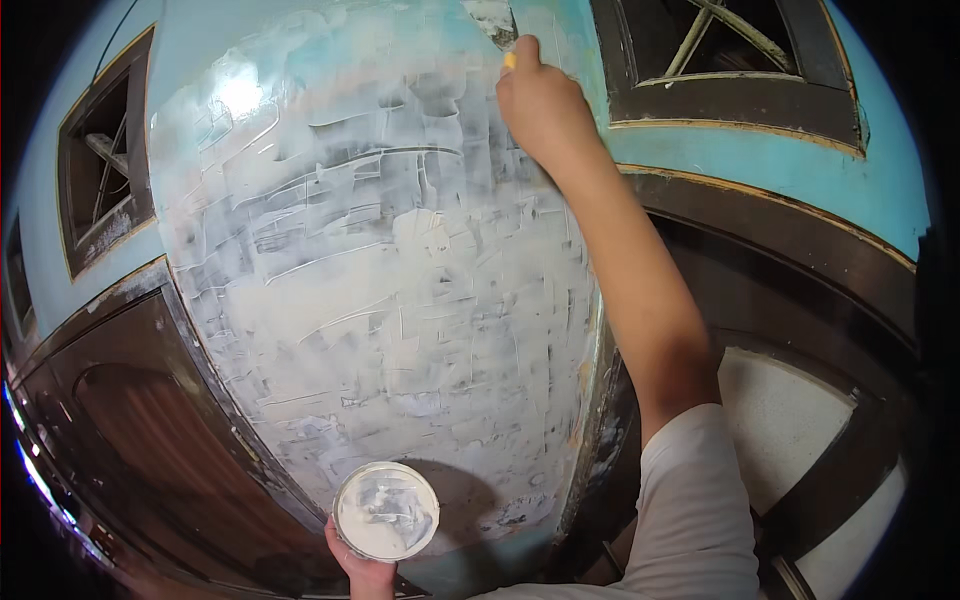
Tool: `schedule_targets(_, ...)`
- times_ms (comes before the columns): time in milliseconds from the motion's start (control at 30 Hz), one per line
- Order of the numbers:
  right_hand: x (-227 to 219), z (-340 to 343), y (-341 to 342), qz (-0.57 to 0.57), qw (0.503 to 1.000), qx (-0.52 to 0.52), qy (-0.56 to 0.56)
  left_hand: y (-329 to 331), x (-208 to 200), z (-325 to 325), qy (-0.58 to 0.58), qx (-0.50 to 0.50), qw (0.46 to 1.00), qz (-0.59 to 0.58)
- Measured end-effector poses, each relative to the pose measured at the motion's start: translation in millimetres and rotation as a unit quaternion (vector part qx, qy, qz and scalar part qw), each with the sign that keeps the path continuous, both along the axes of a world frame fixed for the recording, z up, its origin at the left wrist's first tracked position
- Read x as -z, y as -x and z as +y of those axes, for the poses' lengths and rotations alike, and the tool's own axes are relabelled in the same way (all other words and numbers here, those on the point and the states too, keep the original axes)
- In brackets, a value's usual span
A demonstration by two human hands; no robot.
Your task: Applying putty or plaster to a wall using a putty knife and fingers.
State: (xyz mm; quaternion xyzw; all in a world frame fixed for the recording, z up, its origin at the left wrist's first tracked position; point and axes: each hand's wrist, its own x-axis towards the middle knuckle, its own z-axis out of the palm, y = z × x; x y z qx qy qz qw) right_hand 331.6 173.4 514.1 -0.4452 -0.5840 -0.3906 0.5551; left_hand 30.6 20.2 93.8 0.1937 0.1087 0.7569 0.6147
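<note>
High on the wall, my right hand (540, 98) is closed round the handle of a putty knife (492, 22). White putty coats its blade, which lies near or against the wall; I cannot tell whether it touches. Only a bit of yellow handle shows beside my fingers. Low down, my left hand (355, 560) grips a round white tub (341, 515) from below and its left side. White putty (385, 510) lies smeared inside the tub. Between both hands the wall (400, 290) carries uneven white putty over grey, with ridges and knife marks.
A brown wooden door (130, 420) stands to the left, below a small dark window (105, 155). At the right are a dark-framed window (725, 50) with crossed bars and a brown door frame (780, 220) with pale panels (785, 420). Turquoise paint (760, 150) surrounds them.
</note>
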Motion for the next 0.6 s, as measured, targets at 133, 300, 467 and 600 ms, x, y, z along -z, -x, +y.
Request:
schedule_targets(133, 36.5, 2.6, 5.7, -0.008, 0.998, -0.011, 0.06, 8.1, 10.9, 2.1, 0.013, -0.019, 1.0, 0.019)
schedule_targets(300, 111.1, -44.8, -1.2, -0.024, 0.99, -0.135, 0.041, 13.0, 14.8, 10.2, 0.018, 0.008, 1.0, -0.022)
schedule_targets(467, 159.1, -84.6, 46.2, -0.151, 0.913, -0.327, 0.191, 11.0, -12.7, -3.4, 0.032, 0.0, 0.998, -0.058)
schedule_targets(600, 190.0, -79.6, 63.3, -0.277, 0.812, -0.393, 0.33, 11.0, -30.7, 6.5, 0.014, 0.039, 0.996, -0.083)
